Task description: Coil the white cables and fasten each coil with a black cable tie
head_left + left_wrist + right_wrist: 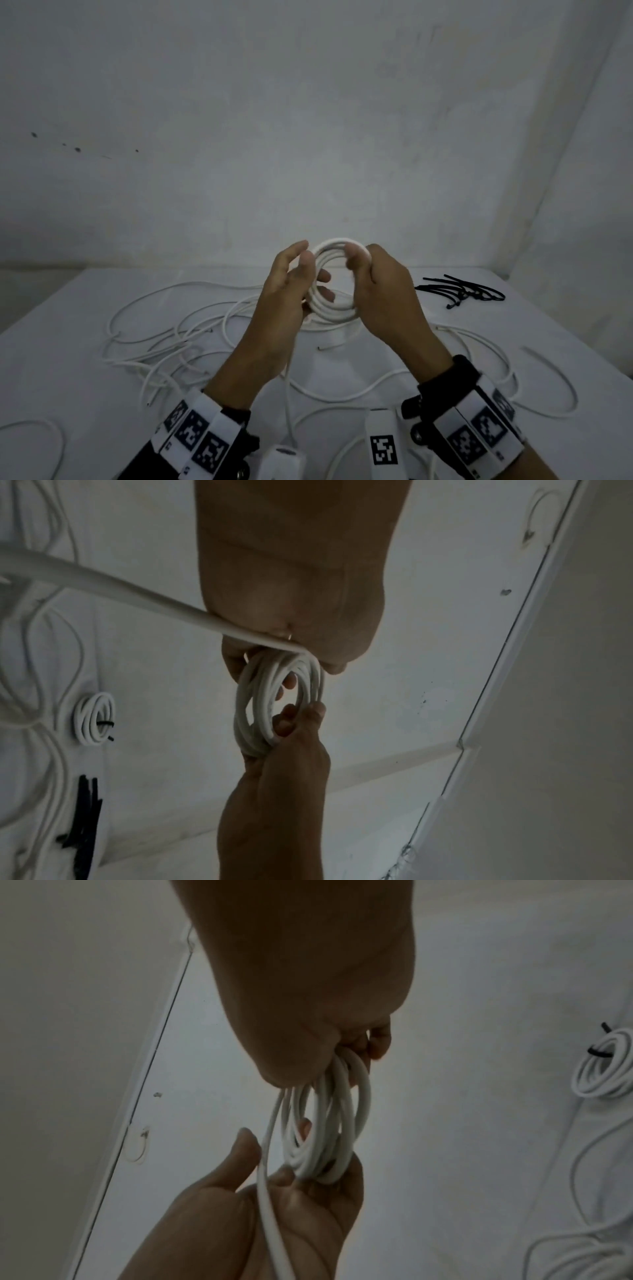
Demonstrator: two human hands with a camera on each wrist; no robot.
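I hold a white cable coil [334, 301] upright above the table, one hand on each side. My left hand [308, 274] takes its left side, with fingers curled through the ring and the thumb raised. My right hand [356, 267] grips the coil's right side in a closed fist. In the left wrist view the coil's tail [103, 585] runs off to the left from under my left hand [274, 664]. In the right wrist view that tail [267, 1191] crosses my left palm. A bunch of black cable ties [459, 291] lies on the table to the right.
Several loose white cables [164, 329] sprawl over the white table [51, 359], left, right and under my wrists. A finished coil with a black tie [95, 718] lies on the table, hidden in the head view. White walls close the back and right.
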